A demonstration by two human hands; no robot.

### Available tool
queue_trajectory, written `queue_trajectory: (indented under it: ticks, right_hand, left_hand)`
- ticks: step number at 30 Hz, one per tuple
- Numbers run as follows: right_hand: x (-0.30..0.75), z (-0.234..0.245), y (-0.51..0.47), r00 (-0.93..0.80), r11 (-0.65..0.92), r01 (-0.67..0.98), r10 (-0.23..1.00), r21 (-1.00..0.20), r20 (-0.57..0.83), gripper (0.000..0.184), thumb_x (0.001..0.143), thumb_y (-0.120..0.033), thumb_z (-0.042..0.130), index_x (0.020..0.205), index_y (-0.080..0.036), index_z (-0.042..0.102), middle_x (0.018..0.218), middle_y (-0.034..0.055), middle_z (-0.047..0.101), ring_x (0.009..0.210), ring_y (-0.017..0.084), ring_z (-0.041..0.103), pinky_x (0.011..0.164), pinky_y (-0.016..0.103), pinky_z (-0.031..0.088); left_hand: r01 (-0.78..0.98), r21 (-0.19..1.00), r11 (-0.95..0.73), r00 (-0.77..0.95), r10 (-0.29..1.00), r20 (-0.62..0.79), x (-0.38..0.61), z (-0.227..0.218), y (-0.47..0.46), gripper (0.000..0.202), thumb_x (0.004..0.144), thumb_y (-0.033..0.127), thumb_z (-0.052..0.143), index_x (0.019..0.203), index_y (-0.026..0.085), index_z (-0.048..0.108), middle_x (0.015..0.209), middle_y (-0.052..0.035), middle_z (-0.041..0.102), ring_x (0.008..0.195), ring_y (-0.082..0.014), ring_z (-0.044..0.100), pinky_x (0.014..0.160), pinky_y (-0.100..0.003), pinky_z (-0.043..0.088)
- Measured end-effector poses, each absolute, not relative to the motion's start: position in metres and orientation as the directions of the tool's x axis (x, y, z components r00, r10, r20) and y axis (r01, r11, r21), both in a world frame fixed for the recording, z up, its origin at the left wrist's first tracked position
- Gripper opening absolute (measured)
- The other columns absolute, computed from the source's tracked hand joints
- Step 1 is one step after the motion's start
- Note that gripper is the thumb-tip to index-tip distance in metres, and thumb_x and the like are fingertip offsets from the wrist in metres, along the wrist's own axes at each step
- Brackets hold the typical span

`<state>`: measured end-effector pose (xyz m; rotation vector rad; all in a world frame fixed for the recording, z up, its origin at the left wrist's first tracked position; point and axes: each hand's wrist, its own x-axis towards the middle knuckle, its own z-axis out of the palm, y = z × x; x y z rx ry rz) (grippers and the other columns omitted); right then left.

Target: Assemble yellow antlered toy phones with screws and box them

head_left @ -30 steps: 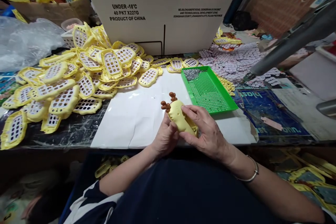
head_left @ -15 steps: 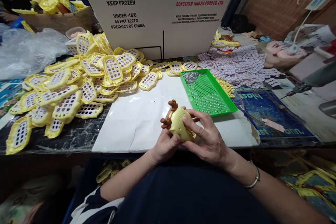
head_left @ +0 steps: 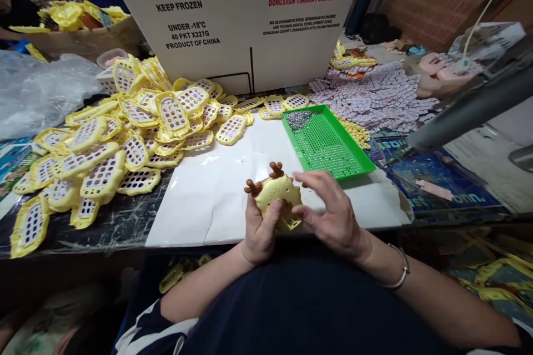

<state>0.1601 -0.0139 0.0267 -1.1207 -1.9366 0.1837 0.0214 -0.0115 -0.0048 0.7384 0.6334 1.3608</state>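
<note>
In my left hand (head_left: 262, 227) is a pale yellow plastic toy shell (head_left: 277, 191) with two brown antlers (head_left: 275, 170) on its upper edge. The left thumb presses on the shell's face, while the other fingers are mostly hidden behind it. My right hand (head_left: 328, 211) is at the shell's right side, index finger and thumb spread apart. Its thumb tip lies close to the shell's lower right edge; I cannot tell whether it touches. Just beyond the hands, a green perforated tray (head_left: 333, 147) holds small metal screws (head_left: 297, 120) in its far left corner.
Yellow perforated parts (head_left: 141, 116) are heaped at the left. A large white and red carton (head_left: 237, 28) stands at the back. Many small pale pieces (head_left: 370, 91) are spread behind the tray. A grey power screwdriver (head_left: 453, 105) hangs at the right. White sheeting (head_left: 200, 199) covers the table's middle.
My right hand has loosened from the shell, its fingers now apart. The left hand has turned the shell and keeps hold of it. At the right, the screwdriver appears larger and in another position.
</note>
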Motion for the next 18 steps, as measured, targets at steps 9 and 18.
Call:
queue_trajectory:
  ticks: [9, 18]
  right_hand:
    - [0.162, 0.026, -0.001, -0.108, 0.239, 0.364, 0.971, -0.9, 0.214, 0.047, 0.088, -0.057, 0.046, 0.11, -0.017, 0.058, 0.106, 0.0102, 0.065, 0.094, 0.02, 0.063, 0.078, 0.033, 0.054]
    - [0.158, 0.011, -0.011, -0.336, 0.541, 0.798, 0.765, -0.266, 0.55, 0.064, 0.082, -0.052, 0.058, 0.13, -0.012, 0.045, 0.117, 0.019, 0.057, 0.107, 0.031, 0.054, 0.091, 0.052, 0.048]
  left_hand:
    - [-0.598, 0.746, 0.294, 0.253, 0.952, -0.173, 0.022, 0.008, -0.006, 0.033, 0.072, 0.03, 0.075, 0.101, 0.021, 0.063, 0.102, -0.0041, 0.07, 0.1, -0.0222, 0.065, 0.095, -0.036, 0.047]
    - [-0.659, 0.689, 0.302, 0.153, 0.951, -0.27, 0.027, 0.013, 0.002, 0.032, 0.075, 0.031, 0.072, 0.102, 0.02, 0.059, 0.1, -0.0026, 0.069, 0.101, -0.0187, 0.064, 0.096, -0.034, 0.046]
